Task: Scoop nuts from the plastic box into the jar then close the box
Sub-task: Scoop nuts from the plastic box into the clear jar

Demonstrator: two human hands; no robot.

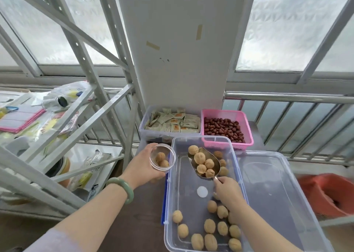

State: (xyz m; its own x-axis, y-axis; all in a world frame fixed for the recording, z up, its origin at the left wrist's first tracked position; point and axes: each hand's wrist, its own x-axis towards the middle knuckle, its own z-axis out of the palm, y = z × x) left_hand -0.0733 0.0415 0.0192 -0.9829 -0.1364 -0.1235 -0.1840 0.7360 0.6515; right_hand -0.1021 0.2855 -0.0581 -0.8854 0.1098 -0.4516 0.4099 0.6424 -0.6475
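Gripping a scoop (204, 163) of five nuts, right fingers (220, 181) closed; left hand (142, 165) clasps two-nut jar (162, 157).

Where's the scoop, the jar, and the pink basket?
metal scoop (204, 162): head view, on its bowl among the nuts.
jar (162, 157): head view, on its open mouth.
pink basket (247, 129): head view, on its right wall.

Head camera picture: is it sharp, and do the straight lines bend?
Head view: wide-angle bending curves the window frames and the shelf rack near the edges; daylight through the frosted panes is soft, without hard shadows; the scoop and the walnuts in the box are fairly sharp, and the edges look softer.
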